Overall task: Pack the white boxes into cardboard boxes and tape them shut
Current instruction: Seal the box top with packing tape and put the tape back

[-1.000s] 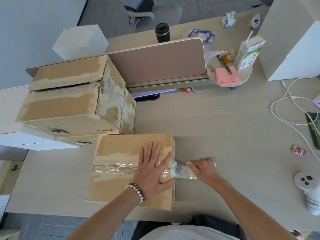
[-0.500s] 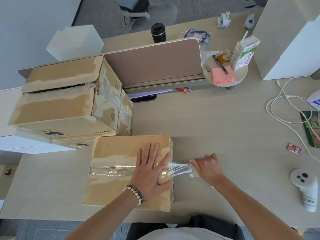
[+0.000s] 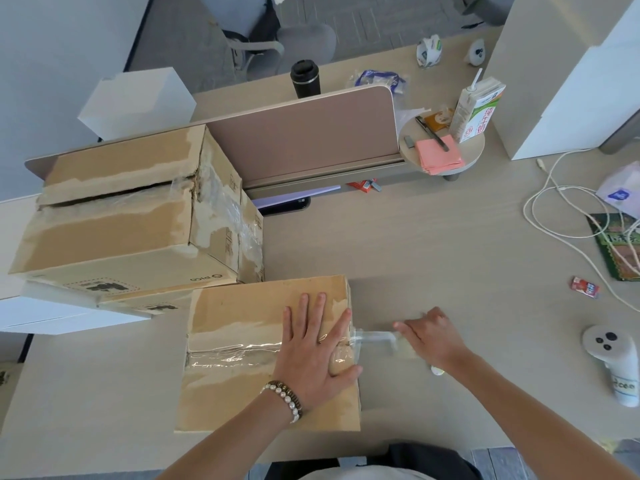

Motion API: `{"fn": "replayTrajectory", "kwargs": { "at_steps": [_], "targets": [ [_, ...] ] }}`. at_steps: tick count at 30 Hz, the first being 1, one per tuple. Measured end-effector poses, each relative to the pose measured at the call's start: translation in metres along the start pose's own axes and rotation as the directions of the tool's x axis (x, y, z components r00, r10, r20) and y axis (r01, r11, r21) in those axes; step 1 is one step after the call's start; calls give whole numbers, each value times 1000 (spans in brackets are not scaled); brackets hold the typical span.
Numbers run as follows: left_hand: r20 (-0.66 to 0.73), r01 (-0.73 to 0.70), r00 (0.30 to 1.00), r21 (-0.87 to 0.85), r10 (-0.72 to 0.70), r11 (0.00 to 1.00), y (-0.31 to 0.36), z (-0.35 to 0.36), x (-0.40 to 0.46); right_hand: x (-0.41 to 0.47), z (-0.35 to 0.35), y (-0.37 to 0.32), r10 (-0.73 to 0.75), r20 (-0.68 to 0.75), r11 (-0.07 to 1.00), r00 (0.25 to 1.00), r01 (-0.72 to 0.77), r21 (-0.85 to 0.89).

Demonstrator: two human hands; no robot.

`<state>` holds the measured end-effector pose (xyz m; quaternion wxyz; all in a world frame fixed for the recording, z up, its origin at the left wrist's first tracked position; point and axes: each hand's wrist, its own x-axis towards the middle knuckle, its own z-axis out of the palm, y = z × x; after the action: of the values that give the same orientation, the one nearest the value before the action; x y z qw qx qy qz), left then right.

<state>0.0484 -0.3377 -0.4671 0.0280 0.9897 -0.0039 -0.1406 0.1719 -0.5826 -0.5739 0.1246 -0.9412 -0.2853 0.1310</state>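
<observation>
The left hand (image 3: pixel 313 355) pressed flat on the cardboard box (image 3: pixel 242 355) at the bench's (image 3: pixel 433 254) six o'clock; the right hand (image 3: pixel 434 339) gripped clear tape (image 3: pixel 374 337) stretched toward three o'clock.

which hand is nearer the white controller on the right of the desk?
Right. The right hand pulls tape just off the box's right edge, apart from the controller. The left hand lies flat on the cardboard box, farther away.
</observation>
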Motion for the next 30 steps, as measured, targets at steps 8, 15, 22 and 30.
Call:
{"fn": "replayTrajectory", "kwargs": {
  "at_steps": [8, 15, 22, 30],
  "targets": [
    [-7, 4, 1000, 16, -4, 1000, 0, 2, 0, 1, -12, -12, -14, 86, 1000, 996, 13, 11],
    [11, 8, 1000, 18, -8, 1000, 2, -2, 0, -23, -21, 5, -24, 320, 849, 947, -150, 506],
    [13, 10, 1000, 61, -11, 998, 1, 1, -1, -18, -36, 11, 82, 384, 860, 920, -260, 439],
    [69, 6, 998, -9, -5, 1000, 5, -9, 0, -36, -36, 13, 291, 326, 727, 900, -429, 536]
  ]
}}
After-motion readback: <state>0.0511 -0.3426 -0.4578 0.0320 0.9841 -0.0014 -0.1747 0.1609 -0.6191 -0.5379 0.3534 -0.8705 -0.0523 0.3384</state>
